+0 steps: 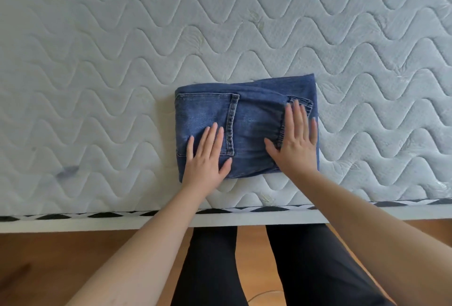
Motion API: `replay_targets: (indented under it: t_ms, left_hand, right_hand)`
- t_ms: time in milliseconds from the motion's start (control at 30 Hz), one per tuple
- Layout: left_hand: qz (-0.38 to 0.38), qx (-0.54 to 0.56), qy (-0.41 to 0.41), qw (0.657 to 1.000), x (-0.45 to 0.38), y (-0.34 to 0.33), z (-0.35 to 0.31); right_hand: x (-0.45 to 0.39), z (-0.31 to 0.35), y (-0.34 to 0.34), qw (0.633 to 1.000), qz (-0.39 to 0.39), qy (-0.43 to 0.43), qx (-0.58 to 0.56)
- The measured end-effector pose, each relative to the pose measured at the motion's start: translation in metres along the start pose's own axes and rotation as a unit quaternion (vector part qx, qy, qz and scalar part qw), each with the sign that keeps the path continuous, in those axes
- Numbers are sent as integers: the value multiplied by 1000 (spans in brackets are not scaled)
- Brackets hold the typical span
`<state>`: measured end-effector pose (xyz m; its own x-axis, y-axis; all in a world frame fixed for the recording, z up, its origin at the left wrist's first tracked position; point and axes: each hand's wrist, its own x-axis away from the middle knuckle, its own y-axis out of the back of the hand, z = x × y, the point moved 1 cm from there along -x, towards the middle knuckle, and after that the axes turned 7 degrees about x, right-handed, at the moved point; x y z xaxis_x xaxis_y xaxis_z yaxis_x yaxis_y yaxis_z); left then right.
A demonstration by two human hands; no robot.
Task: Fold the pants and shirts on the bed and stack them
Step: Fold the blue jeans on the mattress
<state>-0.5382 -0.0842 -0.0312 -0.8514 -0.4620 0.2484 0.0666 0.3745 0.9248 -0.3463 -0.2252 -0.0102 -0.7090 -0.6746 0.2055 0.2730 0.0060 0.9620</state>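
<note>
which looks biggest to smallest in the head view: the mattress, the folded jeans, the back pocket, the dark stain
1. mattress, filling most of the view
2. folded jeans
3. back pocket, partly under the left hand
4. dark stain near the mattress's front edge

The right hand also presses the jeans.

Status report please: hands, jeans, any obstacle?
Left hand, right hand flat on folded blue denim jeans. Jeans near quilted mattress edge. Nothing in the way.

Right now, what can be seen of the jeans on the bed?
The jeans are blue denim, folded into a compact, roughly rectangular bundle lying flat on the quilted mattress near its front edge. A stitched back pocket faces up on the left half, and a gathered seam shows on the right. The left hand and right hand both press flat on top, fingers straight.
</note>
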Motion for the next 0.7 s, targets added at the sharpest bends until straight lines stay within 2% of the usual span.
replay_targets:
  t_ms: [100, 167, 233, 300, 333, 367, 500, 700]
  left_hand:
    - [-152, 48, 92, 983, -11, 23, 10]
    - [-221, 132, 188, 948, -17, 34, 19]
    - [-218, 308, 309, 873, -26, 39, 32]
    - [-184, 478, 412, 754, -33, 38, 48]
    - [-156, 538, 438, 703, -37, 36, 56]
    - [-128, 568, 442, 682, -39, 33, 63]
    - [-55, 601, 406, 686, -41, 30, 75]
    - [-70, 650, 362, 665, -35, 29, 54]
  right_hand:
    - [-11, -28, 9, 974, 39, -193, -109]
    - [-19, -46, 9, 951, 94, -247, -164]
    - [-25, -57, 9, 940, 134, -250, -191]
    - [-31, -63, 6, 925, 148, -264, -229]
    - [-35, -65, 6, 917, 154, -272, -249]
    - [-38, -65, 6, 912, 162, -272, -260]
    - [-39, -49, 8, 914, 141, -249, -288]
    - [-30, -26, 0, 941, 96, -189, -265]
